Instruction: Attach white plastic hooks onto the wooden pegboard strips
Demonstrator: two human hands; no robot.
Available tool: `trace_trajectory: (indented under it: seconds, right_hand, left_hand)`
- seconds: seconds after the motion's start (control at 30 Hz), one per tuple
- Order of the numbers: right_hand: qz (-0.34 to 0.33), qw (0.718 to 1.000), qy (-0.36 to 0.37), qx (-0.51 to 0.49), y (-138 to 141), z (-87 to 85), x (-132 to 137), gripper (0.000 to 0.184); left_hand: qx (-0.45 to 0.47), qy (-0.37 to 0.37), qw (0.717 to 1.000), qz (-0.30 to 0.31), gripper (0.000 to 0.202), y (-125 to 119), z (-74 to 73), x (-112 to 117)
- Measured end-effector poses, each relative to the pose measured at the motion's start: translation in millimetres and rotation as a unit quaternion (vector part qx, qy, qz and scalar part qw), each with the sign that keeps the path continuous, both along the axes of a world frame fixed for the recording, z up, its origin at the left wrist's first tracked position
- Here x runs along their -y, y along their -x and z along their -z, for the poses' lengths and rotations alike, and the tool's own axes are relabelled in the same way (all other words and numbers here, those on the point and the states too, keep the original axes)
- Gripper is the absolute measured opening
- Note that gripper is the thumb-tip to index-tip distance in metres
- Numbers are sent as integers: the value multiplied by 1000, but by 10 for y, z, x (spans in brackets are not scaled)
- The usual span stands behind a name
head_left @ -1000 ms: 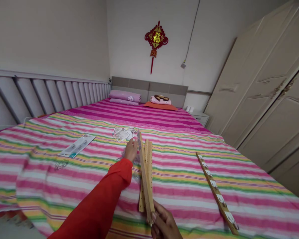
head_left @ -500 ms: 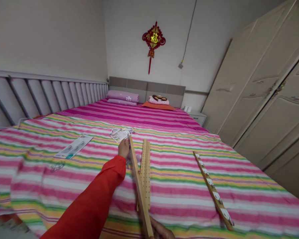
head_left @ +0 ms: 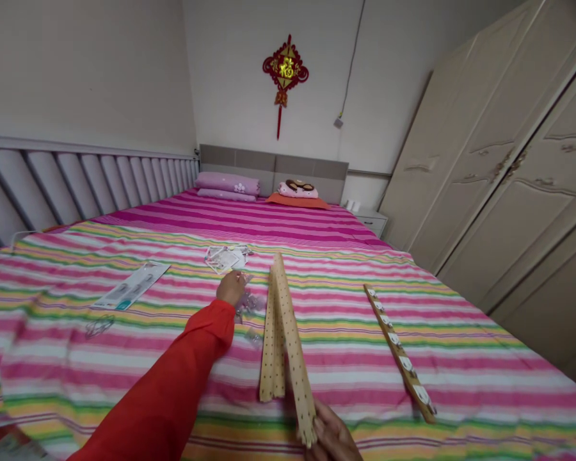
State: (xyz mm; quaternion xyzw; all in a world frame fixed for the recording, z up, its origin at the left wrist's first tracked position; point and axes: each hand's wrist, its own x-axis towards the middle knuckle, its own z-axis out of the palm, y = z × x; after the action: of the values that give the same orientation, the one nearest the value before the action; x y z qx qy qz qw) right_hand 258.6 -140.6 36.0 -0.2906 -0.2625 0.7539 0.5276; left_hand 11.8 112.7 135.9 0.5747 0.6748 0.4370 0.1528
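My right hand (head_left: 333, 432) grips the near end of a long pale wooden strip with rows of small holes (head_left: 292, 339). Its far end leans over other perforated wooden strips (head_left: 269, 358) lying on the bed. To the left of these, my left hand (head_left: 231, 288), in a red sleeve (head_left: 173, 378), has its fingers curled at the edge of a clear plastic bag (head_left: 250, 301) with small shiny parts. Another small clear packet (head_left: 253, 337) lies closer to me. Off to the right rests a narrow wooden board with several white hooks (head_left: 400, 354).
The bed carries a striped sheet (head_left: 173, 352). A blister card (head_left: 132, 286), a thin wire-like bundle (head_left: 99, 326) and a pile of white packaging (head_left: 225, 257) lie on it. A metal rail (head_left: 86, 150) runs along the left; wardrobes (head_left: 499, 173) stand right.
My left hand has let go of the strip's far end and moved to the plastic bag. The strip has turned its holed face up, its near end shifting right with my right hand.
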Motion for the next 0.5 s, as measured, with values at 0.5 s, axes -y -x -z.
trace_trajectory:
  seconds: [0.5]
  right_hand:
    - [28, 983, 59, -173, 230, 96, -372, 31]
  left_hand:
    - [-141, -74, 945, 284, 45, -779, 700, 1163]
